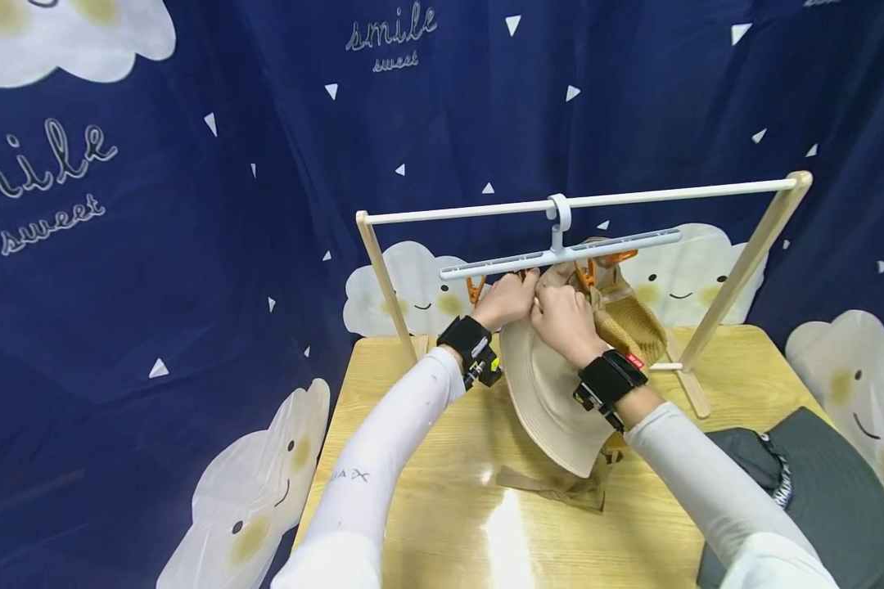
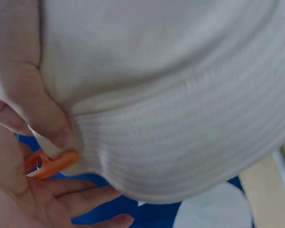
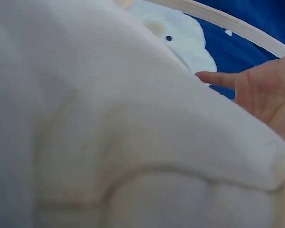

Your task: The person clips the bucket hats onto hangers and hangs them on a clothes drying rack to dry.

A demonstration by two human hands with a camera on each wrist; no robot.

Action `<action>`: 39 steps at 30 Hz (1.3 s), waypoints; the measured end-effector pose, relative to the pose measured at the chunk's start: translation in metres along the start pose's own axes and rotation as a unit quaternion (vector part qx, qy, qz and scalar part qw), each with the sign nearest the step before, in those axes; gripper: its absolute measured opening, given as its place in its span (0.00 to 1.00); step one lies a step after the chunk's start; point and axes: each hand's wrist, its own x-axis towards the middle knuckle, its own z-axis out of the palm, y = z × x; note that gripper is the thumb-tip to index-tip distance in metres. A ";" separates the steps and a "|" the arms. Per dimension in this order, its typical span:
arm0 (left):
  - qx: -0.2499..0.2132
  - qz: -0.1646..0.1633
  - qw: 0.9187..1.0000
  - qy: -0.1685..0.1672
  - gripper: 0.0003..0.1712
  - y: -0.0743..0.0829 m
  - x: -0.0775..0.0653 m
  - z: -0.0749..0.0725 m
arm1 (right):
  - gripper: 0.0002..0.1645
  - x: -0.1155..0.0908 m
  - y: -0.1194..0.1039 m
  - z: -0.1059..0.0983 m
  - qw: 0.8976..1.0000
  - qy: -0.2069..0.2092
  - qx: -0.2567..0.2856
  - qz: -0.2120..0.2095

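Observation:
A wide-brimmed beige sun hat (image 1: 538, 393) hangs below a pale hanger (image 1: 560, 258), its brim drooping toward the table. My left hand (image 1: 507, 299) is at the hat's upper left edge, just under the hanger bar, and holds an orange clip (image 2: 54, 165) there. In the left wrist view, a thumb presses the hat fabric close to this clip, and other fingers stretch out beneath the brim. My right hand (image 1: 566, 323) grips the hat's upper edge beside the left hand. In the right wrist view the hat hides most of its fingers.
The hanger hooks over a rack's white rail (image 1: 457, 211). Another orange clip (image 1: 586, 276) and a tan mesh item (image 1: 629, 323) hang behind on the right. A tan strap (image 1: 545, 484) trails on the wooden table (image 1: 427, 507). A dark grey cap (image 1: 832, 491) lies front right.

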 end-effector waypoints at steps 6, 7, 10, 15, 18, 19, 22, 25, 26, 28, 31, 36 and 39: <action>-0.015 -0.035 0.999 0.016 0.44 -0.004 0.000 0.012 | 0.09 -0.008 0.010 0.001 1.000 0.004 0.003 0.005; -0.023 -0.037 0.999 0.016 0.44 -0.004 0.001 0.014 | 0.09 -0.009 0.012 0.001 1.000 0.002 0.004 0.003; -0.051 -0.037 0.998 0.022 0.41 -0.006 0.001 0.017 | 0.14 -0.013 0.017 0.002 1.000 -0.006 0.008 -0.001; -0.064 -0.012 0.997 0.032 0.37 -0.014 -0.001 0.021 | 0.15 -0.024 0.022 0.006 1.000 -0.019 0.007 0.009; -0.067 -0.006 0.997 0.030 0.40 -0.020 -0.004 0.023 | 0.19 -0.031 0.024 0.007 1.000 -0.024 0.001 0.011; -0.071 -0.008 0.997 0.027 0.42 -0.022 -0.005 0.023 | 0.20 -0.033 0.024 0.007 1.000 -0.022 0.000 0.012; -0.091 -0.014 0.995 0.023 0.47 -0.031 -0.007 0.026 | 0.21 -0.041 0.027 0.004 1.000 -0.019 0.001 0.016; -0.106 -0.020 0.994 0.030 0.47 -0.045 -0.008 0.029 | 0.23 -0.051 0.030 0.001 1.000 -0.016 0.011 0.024; -0.114 -0.021 0.993 0.034 0.46 -0.048 -0.008 0.030 | 0.24 -0.054 0.031 0.000 0.999 -0.017 0.014 0.026; -0.135 -0.029 0.989 0.048 0.43 -0.055 -0.011 0.031 | 0.27 -0.063 0.033 -0.004 0.999 -0.017 0.020 0.027; -0.176 -0.038 0.981 0.066 0.42 -0.061 -0.016 0.030 | 0.32 -0.077 0.035 -0.012 0.999 -0.015 0.025 0.027; -0.220 -0.055 0.970 0.088 0.47 -0.064 -0.025 0.024 | 0.35 -0.097 0.037 -0.027 0.999 -0.001 0.033 0.026; -0.240 -0.066 0.964 0.093 0.47 -0.068 -0.027 0.021 | 0.32 -0.106 0.040 -0.036 0.999 0.011 0.040 0.017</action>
